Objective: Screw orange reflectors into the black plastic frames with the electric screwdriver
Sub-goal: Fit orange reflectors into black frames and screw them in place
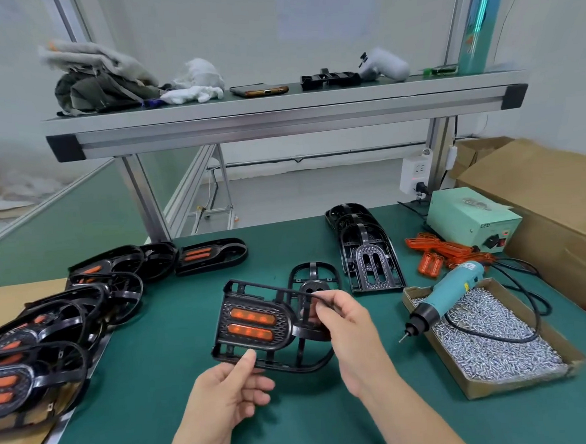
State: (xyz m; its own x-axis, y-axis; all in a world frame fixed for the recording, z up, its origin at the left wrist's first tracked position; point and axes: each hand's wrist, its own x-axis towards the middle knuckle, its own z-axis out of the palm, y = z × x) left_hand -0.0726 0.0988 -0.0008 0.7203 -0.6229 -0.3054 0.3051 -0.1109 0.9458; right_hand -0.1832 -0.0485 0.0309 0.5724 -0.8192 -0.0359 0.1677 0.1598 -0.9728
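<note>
Both hands hold one black plastic frame (256, 323) with two orange reflectors in it, lifted above the green mat. My left hand (231, 388) pinches its lower edge with the thumb on top. My right hand (346, 325) grips its upper right bar. The teal electric screwdriver (450, 293) lies on the cardboard tray of screws (491, 340) to the right, untouched. Loose orange reflectors (444, 252) lie behind it. A second frame (314, 277) lies flat behind the held one.
A stack of empty black frames (367, 251) stands at centre right. Several frames with reflectors (51, 326) lie in a row at the left. A green power box (473, 221) and a cardboard box (558, 205) sit at the right. A shelf (278, 109) crosses overhead.
</note>
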